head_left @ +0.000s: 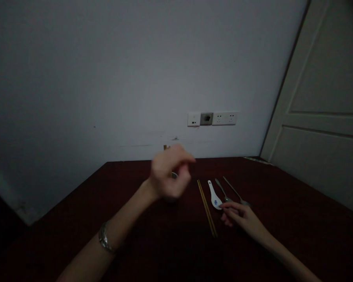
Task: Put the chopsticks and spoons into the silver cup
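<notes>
My left hand [172,172] is raised over the middle of the table, slightly blurred. Its fingers are curled and its index finger stands apart from the thumb, with nothing visible between them. Mostly hidden behind it is a cup-like container [174,175], with the tip of a wooden stick [165,147] showing above the hand. At the right, my right hand [241,217] has its fingertips closed at the bowl edge of a white soup spoon [214,199] with a blue mark. Left of this spoon lies a pair of chopsticks [206,207].
Two metal utensils lie right of the soup spoon: a metal spoon [221,188] and a longer-handled one [232,188], their ends partly behind my right hand. The dark red table [129,176] meets a wall with sockets [223,118]. A pale door [320,102] stands at the right.
</notes>
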Demonstrator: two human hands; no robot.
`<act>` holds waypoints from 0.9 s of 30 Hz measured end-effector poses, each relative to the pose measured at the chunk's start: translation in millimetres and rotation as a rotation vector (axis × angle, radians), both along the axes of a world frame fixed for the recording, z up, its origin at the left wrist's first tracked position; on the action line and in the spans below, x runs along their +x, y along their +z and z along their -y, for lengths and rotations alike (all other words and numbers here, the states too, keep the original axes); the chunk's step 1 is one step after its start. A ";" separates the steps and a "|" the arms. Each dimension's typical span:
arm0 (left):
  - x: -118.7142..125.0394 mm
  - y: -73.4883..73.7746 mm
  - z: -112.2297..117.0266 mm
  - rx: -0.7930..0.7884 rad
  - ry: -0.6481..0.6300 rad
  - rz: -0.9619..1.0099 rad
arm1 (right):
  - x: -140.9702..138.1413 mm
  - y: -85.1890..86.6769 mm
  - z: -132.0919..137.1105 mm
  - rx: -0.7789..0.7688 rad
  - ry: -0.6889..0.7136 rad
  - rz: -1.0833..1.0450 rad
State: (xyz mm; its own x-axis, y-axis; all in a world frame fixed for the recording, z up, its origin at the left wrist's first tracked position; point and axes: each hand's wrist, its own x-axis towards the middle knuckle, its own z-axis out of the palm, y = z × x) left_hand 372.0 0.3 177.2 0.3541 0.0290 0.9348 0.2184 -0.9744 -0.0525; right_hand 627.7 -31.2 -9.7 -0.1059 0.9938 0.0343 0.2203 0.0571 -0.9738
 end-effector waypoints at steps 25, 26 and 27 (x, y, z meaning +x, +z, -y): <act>69.2 -159.4 -10.4 0.221 0.016 -1.053 | 8.1 -25.2 7.9 0.011 -0.052 -0.005; 69.5 -161.1 -10.6 0.227 0.014 -1.060 | 8.0 -25.3 7.9 0.012 -0.053 0.001; 69.8 -163.0 -10.9 0.233 0.015 -1.065 | 7.9 -25.2 8.0 0.012 -0.054 0.006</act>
State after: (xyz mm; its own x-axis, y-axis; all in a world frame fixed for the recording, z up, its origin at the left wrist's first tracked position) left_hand 441.8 11.1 14.2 0.9863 -0.0985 0.1321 -0.0370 -0.9136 -0.4049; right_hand 635.6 -39.2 -34.9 -0.0520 0.9976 0.0453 0.2293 0.0561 -0.9717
